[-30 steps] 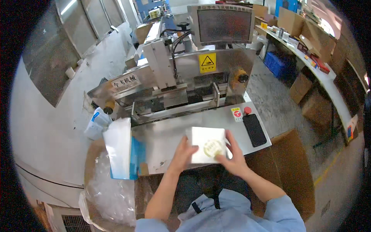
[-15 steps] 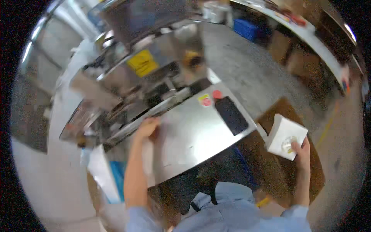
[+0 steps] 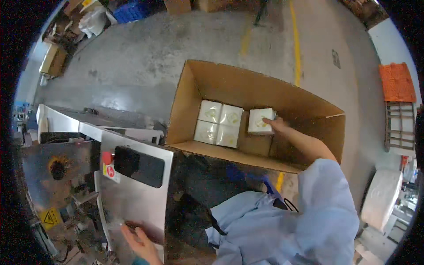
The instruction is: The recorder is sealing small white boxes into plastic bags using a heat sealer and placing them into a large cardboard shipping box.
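Observation:
My right hand (image 3: 277, 125) is closed on the right side of a small white box (image 3: 258, 122), with a pale yellow-green mark on its face. It holds the box inside a large open brown carton (image 3: 258, 84), right of several similar white boxes (image 3: 229, 115) packed tightly in a square block. A gap separates the held box from that block; whether it touches the carton's bottom I cannot tell. At the lower left, my left hand (image 3: 140, 244) lies over the machine's silver metal top (image 3: 137, 205), fingers apart and holding nothing.
A black phone-like slab (image 3: 139, 166) and a red button (image 3: 107, 157) are on the metal top. The machine's open workings (image 3: 66, 212) lie left of it. An orange crate (image 3: 397, 82) and a white roll (image 3: 382, 199) stand at the right.
The view has swung right. My right hand has carried the white box from beside the metal top into the carton. My left hand remains at the metal top.

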A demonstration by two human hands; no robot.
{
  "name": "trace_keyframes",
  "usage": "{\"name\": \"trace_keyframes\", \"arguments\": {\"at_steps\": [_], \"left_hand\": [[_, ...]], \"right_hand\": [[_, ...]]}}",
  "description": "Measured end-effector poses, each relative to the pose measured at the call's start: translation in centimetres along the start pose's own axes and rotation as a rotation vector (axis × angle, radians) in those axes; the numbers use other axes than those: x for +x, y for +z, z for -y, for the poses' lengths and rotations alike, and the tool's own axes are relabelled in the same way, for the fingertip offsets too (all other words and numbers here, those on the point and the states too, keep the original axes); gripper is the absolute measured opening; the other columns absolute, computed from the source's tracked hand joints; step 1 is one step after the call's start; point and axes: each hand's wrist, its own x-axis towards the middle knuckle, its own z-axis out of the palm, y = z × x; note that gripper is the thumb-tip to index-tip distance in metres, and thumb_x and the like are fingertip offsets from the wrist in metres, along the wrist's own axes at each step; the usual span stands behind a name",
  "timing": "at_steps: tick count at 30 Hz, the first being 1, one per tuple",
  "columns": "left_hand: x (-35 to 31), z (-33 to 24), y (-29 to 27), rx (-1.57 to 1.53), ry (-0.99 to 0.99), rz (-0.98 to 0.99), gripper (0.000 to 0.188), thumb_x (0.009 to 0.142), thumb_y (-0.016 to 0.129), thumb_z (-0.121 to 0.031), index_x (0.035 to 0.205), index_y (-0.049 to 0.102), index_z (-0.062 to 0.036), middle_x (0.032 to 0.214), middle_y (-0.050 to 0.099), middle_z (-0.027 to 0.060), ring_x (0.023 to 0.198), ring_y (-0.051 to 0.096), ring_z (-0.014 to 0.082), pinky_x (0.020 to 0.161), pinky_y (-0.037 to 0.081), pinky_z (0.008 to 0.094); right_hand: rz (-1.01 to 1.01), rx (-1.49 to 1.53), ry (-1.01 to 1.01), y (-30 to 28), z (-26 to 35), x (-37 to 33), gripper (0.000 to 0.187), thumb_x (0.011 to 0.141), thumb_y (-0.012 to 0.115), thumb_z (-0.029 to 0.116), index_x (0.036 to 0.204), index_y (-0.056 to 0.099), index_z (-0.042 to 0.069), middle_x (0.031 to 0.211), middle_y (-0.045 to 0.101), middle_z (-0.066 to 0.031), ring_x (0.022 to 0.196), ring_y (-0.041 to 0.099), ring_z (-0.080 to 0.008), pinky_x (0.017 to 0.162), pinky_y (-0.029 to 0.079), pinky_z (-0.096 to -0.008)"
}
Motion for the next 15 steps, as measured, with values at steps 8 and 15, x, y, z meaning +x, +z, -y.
{"name": "trace_keyframes", "arguments": {"at_steps": [8,15], "left_hand": [[-1.0,-1.7,2.7,0.152,0.026,-0.050,0.052,0.104,0.049,-0.025,0.147,0.041,0.0032,0.154,0.037,0.0234,0.144,0.033,0.0373,0.120,0.024,0.0453],[-1.1,-2.1,2.5,0.190,0.039,-0.073,0.051,0.102,0.049,-0.022,0.143,0.043,0.0071,0.150,0.040,0.0260,0.138,0.040,0.0405,0.115,0.030,0.0455]], "right_hand": [[0.331,-0.282,0.242,7.2,-19.4,10.5,0.048,0.092,0.063,0.052,0.086,0.065,0.005,0.066,0.056,-0.0049,0.054,0.048,-0.0162,0.047,0.038,-0.0366],[0.492,-1.143,-0.233,8.1,-22.9,13.7,0.028,0.080,0.068,0.031,0.079,0.068,0.003,0.075,0.066,-0.0132,0.063,0.059,-0.0280,0.058,0.049,-0.0456]]}}
